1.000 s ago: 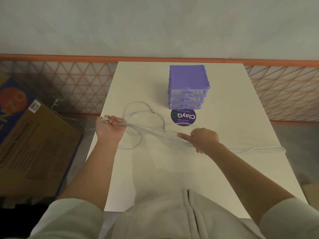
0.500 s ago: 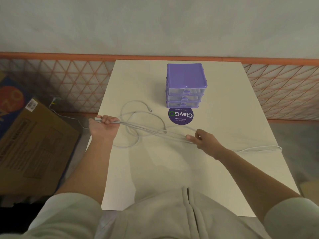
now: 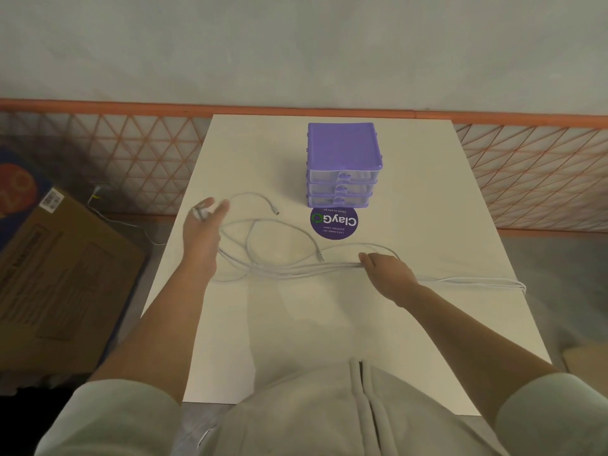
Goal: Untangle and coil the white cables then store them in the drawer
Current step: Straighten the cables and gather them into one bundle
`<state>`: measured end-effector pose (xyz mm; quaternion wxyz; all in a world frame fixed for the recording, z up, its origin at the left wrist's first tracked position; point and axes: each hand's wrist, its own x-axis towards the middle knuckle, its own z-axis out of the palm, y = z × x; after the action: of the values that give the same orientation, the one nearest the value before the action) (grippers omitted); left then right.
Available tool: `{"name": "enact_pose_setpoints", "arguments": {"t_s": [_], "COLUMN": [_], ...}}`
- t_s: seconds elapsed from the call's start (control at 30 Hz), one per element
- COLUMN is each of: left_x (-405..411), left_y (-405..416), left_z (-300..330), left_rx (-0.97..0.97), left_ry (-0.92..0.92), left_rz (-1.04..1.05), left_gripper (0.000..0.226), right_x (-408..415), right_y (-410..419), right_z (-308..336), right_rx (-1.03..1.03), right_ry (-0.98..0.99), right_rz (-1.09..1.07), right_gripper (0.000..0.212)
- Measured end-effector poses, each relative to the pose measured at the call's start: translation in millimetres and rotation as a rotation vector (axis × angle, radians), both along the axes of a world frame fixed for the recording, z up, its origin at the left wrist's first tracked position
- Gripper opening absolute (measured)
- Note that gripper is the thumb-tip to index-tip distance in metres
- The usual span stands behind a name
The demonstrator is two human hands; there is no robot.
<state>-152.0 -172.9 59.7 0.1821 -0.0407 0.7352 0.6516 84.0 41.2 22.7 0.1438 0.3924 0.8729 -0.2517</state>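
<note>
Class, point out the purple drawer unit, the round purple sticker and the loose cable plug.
Purple drawer unit (image 3: 343, 149), head view, on its flat top.
Round purple sticker (image 3: 334, 223), head view, on its printed middle.
Loose cable plug (image 3: 275, 211), head view, on the connector tip.

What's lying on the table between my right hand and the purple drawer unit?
In the head view, between the right hand and the purple drawer unit lie a round purple ClayGo sticker and one white cable loop.
</note>
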Motion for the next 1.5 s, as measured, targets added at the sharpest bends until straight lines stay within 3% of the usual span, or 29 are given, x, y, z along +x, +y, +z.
{"name": "enact_pose_setpoints", "arguments": {"t_s": [0.17,0.3,0.43,0.6,0.83,1.03,1.23,1.33,1.4,1.43,1.5], "left_x": [46,89,120,132,136,145,148,146,144,143,143], "left_y": [45,70,84,97,104,98,101,98,96,96,98], "left_z": [1,-13,-23,-27,-30,-37,-35,-37,-38,-39,-39], "left_rx": [-0.26,-0.506,-0.608,-0.673,-0.68,-0.625,-0.698,-0.721,-0.717,-0.708,-0.683], "left_ry": [0.294,0.356,0.398,0.473,0.275,0.201,0.221,0.206,0.188,0.18,0.172], "left_rz": [-0.518,-0.87,-1.067,-0.982,-1.003,-0.907,-0.767,-0.705,-0.682,-0.671,-0.656], "left_gripper": [0.014,0.033,0.041,0.034,0.028,0.034,0.028,0.028,0.029,0.03,0.031], "right_x": [-2,-1,1,4,10,20,24,33,36,37,37], "right_y": [-2,0,5,9,19,43,72,88,97,100,103], "right_z": [6,11,12,10,12,14,19,23,24,27,41], "right_rx": [-0.178,-0.217,-0.27,-0.364,-0.38,0.056,0.386,0.509,0.563,0.525,0.28], "right_ry": [0.132,0.169,0.238,0.327,0.345,0.163,0.133,0.082,0.147,0.22,0.337], "right_rz": [-0.049,-0.011,0.014,0.005,0.106,0.437,0.561,0.497,0.345,0.235,-0.013], "right_gripper": [0.031,0.029,0.027,0.033,0.031,0.033,0.034,0.04,0.03,0.027,0.046]}}
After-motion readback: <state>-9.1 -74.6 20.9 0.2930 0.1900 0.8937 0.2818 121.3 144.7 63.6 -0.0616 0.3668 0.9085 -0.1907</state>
